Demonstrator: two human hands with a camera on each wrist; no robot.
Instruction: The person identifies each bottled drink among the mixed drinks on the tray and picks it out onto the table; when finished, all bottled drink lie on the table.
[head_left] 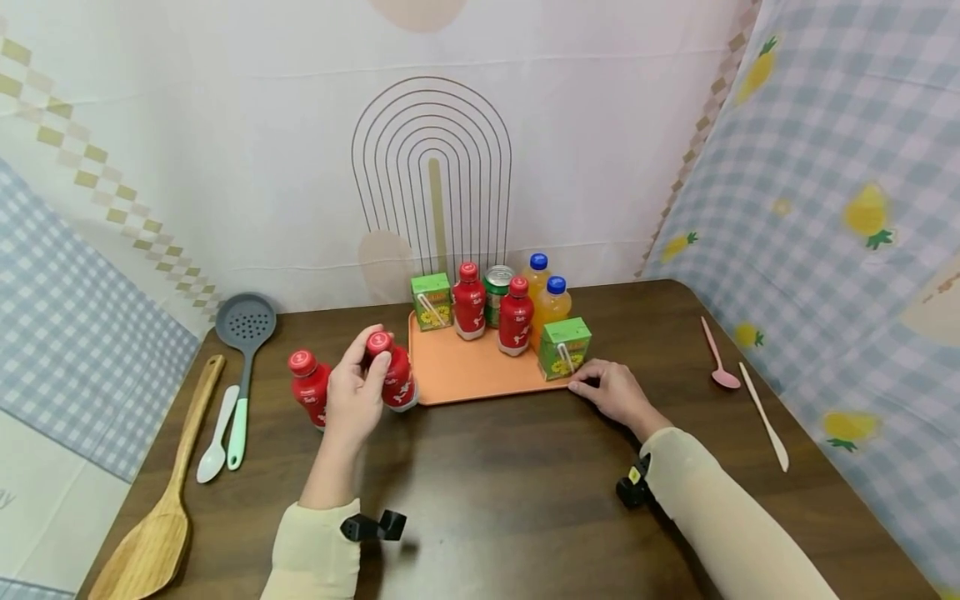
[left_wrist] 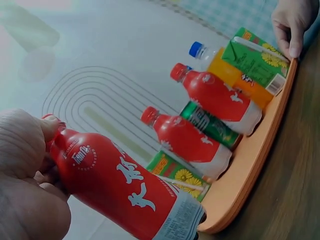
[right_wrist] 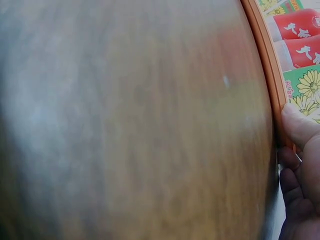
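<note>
My left hand (head_left: 356,392) grips a red drink bottle (head_left: 398,379) round its neck and cap, beside the left end of the orange tray (head_left: 472,367). In the left wrist view that bottle (left_wrist: 115,180) is tilted, its white base toward the tray. At the tray's front right corner, my right hand (head_left: 615,393) pinches the rim, thumb above and fingers below in the right wrist view. On the tray stand two red bottles (head_left: 515,317), a green can (head_left: 497,293), two orange drink bottles (head_left: 553,307) and two green juice cartons (head_left: 566,347).
Another red bottle (head_left: 309,387) stands left of my left hand. Further left lie a slotted turner (head_left: 246,321), a white and green spoon (head_left: 215,454) and a wooden spatula (head_left: 161,525). A pink spoon (head_left: 724,377) and a pale knife (head_left: 765,417) lie at right.
</note>
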